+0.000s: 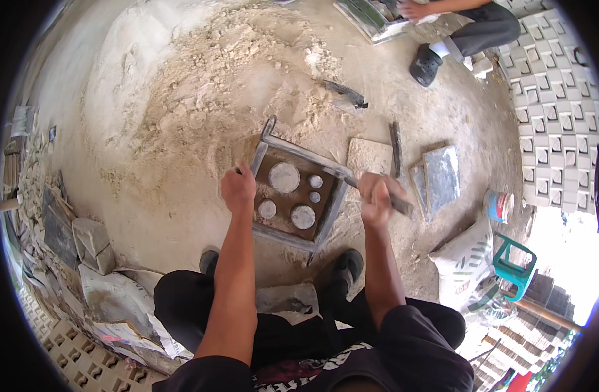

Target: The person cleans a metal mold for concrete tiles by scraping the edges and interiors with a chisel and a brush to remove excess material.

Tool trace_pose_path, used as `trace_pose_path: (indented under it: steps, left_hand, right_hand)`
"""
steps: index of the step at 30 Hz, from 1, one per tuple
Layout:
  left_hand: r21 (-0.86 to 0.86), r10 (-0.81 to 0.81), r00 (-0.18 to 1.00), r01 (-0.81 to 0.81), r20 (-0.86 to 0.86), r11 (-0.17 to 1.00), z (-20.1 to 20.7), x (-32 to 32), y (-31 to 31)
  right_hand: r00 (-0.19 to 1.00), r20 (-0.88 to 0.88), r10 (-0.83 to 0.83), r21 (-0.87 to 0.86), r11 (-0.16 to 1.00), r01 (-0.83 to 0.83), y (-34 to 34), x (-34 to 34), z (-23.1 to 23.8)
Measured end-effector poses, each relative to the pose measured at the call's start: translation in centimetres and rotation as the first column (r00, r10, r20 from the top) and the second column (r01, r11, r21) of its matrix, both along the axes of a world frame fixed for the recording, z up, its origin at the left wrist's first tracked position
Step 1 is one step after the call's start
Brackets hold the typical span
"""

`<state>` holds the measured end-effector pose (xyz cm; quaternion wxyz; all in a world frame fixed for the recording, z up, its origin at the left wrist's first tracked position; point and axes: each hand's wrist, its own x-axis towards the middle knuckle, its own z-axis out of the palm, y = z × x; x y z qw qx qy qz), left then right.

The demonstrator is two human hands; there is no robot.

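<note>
A square grey metal mould frame point(298, 151) lies on the dusty ground in front of me. Brown sandy fill point(288, 199) lies inside it with several pale round discs of different sizes, the largest one a disc point(284, 178) at upper left. My left hand point(239, 187) is closed in a fist at the frame's left side; what it grips is hidden. In my right hand point(378, 198), wrapped fingers hold a short grey bar point(402, 206). The bar's far end meets or overlaps the frame's right corner; I cannot tell whether they are joined.
A heap of pale powder point(241, 72) spreads beyond the frame. To the right lie a square board point(369, 155), grey slabs point(441, 173), a bucket point(499, 206), a sack point(466, 258) and a green stool point(514, 266). A co-worker's hand point(414, 10) and shoe point(425, 65) show at the top.
</note>
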<state>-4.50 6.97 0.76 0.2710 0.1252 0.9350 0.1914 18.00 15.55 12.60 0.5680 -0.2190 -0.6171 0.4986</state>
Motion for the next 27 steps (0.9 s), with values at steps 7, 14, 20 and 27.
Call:
trace_pose_path:
  steps: [7, 14, 20, 27]
  left_hand:
    - [0.001, 0.0, 1.0, 0.0, 0.0, 1.0, 0.3, 0.1, 0.5]
    - [-0.009, 0.002, 0.999, -0.002, 0.037, 1.0, 0.8, 0.2, 0.2]
    - [-0.011, -0.037, 0.998, 0.038, 0.043, 0.999, 0.6, 0.0, 0.3]
    - [0.001, -0.027, 1.0, 0.027, 0.011, 1.0, 0.0, -0.2, -0.2]
  right_hand:
    - [0.999, 0.013, -0.048, -0.041, 0.998, 0.048, 2.4, -0.3, -2.7]
    - [0.964, 0.205, -0.172, -0.035, 0.983, 0.183, 1.0, -2.4, -1.5]
    - [0.808, 0.414, -0.419, 0.357, 0.891, 0.28, 0.7, -3.1, -2.4]
    - [0.973, 0.141, -0.184, -0.002, 0.982, 0.186, -0.1, -4.8, -0.8]
